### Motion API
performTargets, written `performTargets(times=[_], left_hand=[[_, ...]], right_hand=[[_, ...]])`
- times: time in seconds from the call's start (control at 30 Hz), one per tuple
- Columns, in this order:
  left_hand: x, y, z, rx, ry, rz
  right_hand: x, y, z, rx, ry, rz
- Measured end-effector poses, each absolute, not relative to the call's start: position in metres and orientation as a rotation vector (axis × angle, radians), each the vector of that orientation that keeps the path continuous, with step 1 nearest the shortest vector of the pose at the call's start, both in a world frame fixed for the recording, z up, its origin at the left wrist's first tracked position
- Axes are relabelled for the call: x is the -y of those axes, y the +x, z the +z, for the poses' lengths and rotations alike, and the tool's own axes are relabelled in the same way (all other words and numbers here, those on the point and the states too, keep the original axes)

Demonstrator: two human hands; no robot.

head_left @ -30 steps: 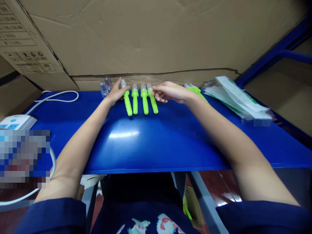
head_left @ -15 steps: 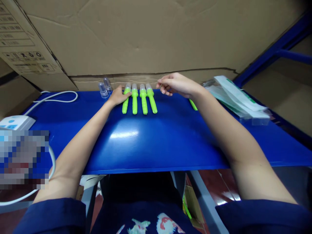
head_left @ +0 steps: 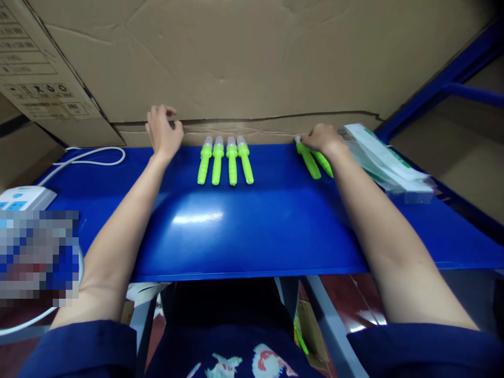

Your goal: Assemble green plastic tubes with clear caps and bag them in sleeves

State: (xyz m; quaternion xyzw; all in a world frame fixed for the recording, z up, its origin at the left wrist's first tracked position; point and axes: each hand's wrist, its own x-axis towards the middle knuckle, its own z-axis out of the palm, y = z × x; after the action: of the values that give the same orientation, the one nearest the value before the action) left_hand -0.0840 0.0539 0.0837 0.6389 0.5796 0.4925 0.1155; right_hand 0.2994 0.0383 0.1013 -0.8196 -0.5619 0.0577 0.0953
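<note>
Several lime-green sticks (head_left: 216, 163) with clear, cup-like tips lie side by side at the table's middle back, tips toward the cardboard. To their left, my left hand (head_left: 163, 135) is raised at the table's back edge, its fingers curved and apart; I see nothing between them. That hand covers the spot where two clear caps stood. At the right, my right hand (head_left: 323, 139) is closed at the upper end of two more green sticks (head_left: 309, 161). Its fingertips are at the clear tip of the nearer one, and the other is partly hidden under the hand.
Flat clear plastic packages (head_left: 394, 163) with white and green card lie at the right end of the blue table (head_left: 244, 231). A white power strip (head_left: 29, 198) and its cable (head_left: 94, 157) sit at the left. A cardboard wall (head_left: 236, 68) rises behind.
My left hand has left the row of green sticks and moved left, over where the clear caps stood. My right hand has moved right, onto the separate green sticks.
</note>
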Motion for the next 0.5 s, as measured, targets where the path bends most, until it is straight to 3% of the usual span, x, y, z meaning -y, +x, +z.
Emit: performTargets(times=[0.2, 0.5], left_hand=[[-0.048, -0.104, 0.1, -2.045, 1.928, 1.237], [-0.065, -0.124, 0.083, -2.004, 1.802, 1.166]], right_hand=[[-0.052, 0.316, 0.083, 1.785, -2.379, 0.229], [-0.056, 0.306, 0.083, 1.727, -2.351, 0.37]])
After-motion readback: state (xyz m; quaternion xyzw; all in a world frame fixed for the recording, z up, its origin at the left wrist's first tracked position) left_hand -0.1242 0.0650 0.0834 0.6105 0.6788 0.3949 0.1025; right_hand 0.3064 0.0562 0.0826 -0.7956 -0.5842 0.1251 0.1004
